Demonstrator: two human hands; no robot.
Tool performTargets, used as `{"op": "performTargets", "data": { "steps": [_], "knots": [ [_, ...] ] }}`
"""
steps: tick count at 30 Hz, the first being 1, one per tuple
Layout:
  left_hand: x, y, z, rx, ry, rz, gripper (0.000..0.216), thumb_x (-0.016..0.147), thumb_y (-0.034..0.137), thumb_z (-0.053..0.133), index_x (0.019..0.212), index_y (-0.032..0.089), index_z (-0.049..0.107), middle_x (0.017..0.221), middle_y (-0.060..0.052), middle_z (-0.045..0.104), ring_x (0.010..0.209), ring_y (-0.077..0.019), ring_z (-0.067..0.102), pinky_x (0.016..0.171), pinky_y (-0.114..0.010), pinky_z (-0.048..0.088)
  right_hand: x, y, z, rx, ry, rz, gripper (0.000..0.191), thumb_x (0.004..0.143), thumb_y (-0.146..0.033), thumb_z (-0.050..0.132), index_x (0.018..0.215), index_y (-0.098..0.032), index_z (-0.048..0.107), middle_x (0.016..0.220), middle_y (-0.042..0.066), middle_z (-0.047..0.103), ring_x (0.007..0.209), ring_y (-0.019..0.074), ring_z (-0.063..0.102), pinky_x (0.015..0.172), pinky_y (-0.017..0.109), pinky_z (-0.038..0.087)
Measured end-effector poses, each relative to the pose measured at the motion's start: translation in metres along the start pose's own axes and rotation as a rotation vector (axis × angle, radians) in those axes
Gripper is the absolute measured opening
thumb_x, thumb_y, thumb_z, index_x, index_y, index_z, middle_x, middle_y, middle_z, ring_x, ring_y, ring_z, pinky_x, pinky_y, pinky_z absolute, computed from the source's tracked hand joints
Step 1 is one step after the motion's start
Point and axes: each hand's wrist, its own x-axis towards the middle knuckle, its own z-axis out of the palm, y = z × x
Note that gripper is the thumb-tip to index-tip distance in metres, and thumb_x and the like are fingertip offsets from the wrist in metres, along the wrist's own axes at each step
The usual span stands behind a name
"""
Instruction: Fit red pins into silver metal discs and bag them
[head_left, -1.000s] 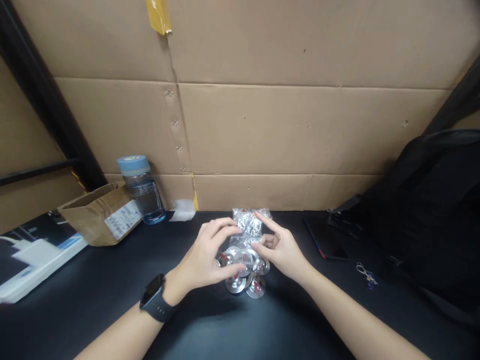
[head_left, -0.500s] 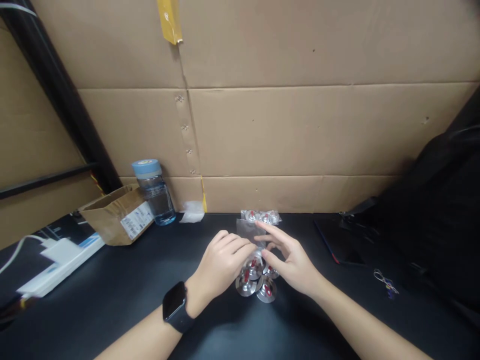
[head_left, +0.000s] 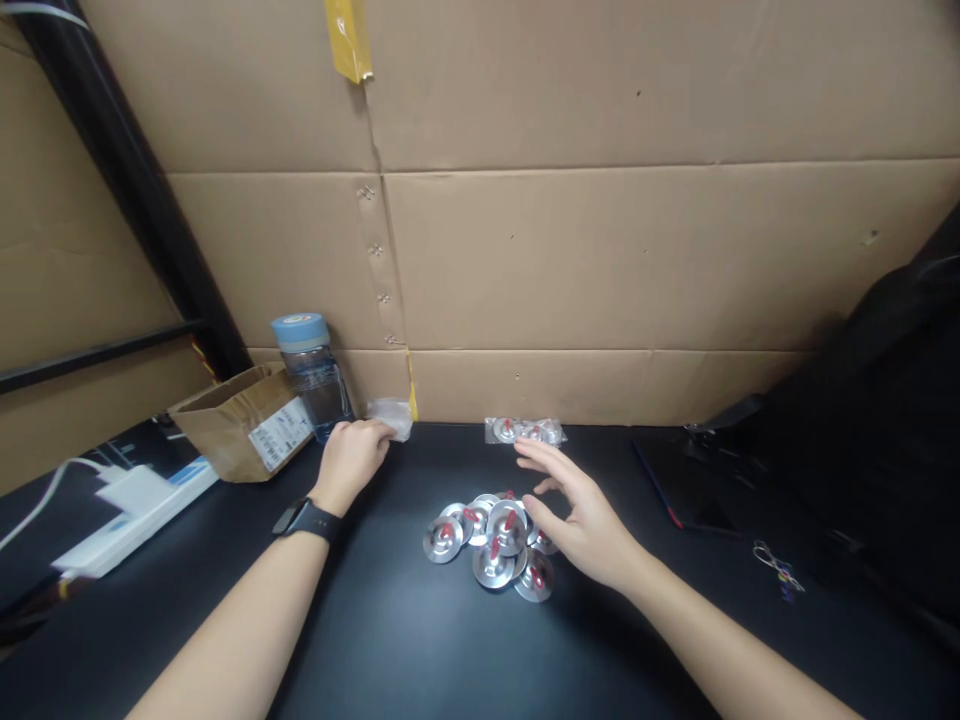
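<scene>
Several silver finger cymbals with red loops [head_left: 507, 528] lie in a loose, overlapping heap on the black tabletop [head_left: 405, 640]. Curved around the heap's right edge, my right hand [head_left: 581, 510] has its fingers apart and nothing in it. My left hand [head_left: 351, 462], a dark watch at the wrist, is at the back left. Its fingers are closed at the near edge of clear plastic bags [head_left: 393, 416]; the fingertips are partly hidden. Beyond the heap, a clear packet of cymbals [head_left: 525, 431] rests against the cardboard wall.
Left of the bags stand a blue-capped water bottle [head_left: 311, 375] and an open cardboard box [head_left: 244, 425]. A white power strip [head_left: 135, 530] lies at far left. A dark flat tablet-like object [head_left: 686, 490], a small corded item [head_left: 780, 572] and a black bag [head_left: 862, 420] are on the right.
My left hand has moved left from the heap to the plastic bags by the wall. The clear sheet between my hands is gone from there, and more cymbals show. My right hand stays nearly still.
</scene>
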Motion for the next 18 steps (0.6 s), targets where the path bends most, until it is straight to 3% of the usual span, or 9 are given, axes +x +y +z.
{"op": "performTargets", "data": {
  "steps": [6,9,13,18],
  "knots": [
    [0.000,-0.004,0.027,0.053,-0.092,-0.103,0.049,0.093,0.015,0.042,0.138,0.018,0.062,0.139,-0.015,0.065,0.121,-0.0318,0.065,0.096,-0.045,0.044,-0.003,-0.005,0.000,-0.029,-0.058,0.041,0.059,0.090,-0.019,0.061,0.147,-0.033,0.054,0.160,0.008,0.043,0.126,0.0295,0.060,0.066,0.028,0.061],
    [-0.001,-0.008,0.038,0.018,-0.189,-0.128,0.050,0.098,0.020,0.036,0.145,0.022,0.055,0.153,-0.013,0.054,0.133,-0.0325,0.056,0.103,-0.054,0.042,-0.003,-0.005,0.000,-0.058,-0.085,0.006,0.057,0.090,-0.018,0.060,0.144,-0.032,0.056,0.158,0.008,0.045,0.130,0.0299,0.057,0.077,0.033,0.062],
    [0.001,-0.012,0.046,0.008,-0.249,-0.153,0.049,0.100,0.026,0.034,0.144,0.025,0.055,0.156,-0.010,0.051,0.138,-0.0318,0.050,0.106,-0.058,0.042,-0.003,-0.002,0.000,-0.086,-0.131,-0.027,0.052,0.091,-0.021,0.061,0.142,-0.030,0.056,0.158,0.010,0.045,0.133,0.0301,0.055,0.093,0.042,0.060],
    [0.004,-0.010,0.046,0.006,-0.247,-0.179,0.049,0.098,0.027,0.035,0.141,0.027,0.058,0.167,-0.007,0.033,0.139,-0.0361,0.049,0.103,-0.063,0.044,-0.004,-0.002,0.000,-0.116,-0.166,0.000,0.048,0.091,-0.022,0.062,0.138,-0.030,0.059,0.156,0.009,0.045,0.131,0.0299,0.056,0.091,0.042,0.060]
  ]
}}
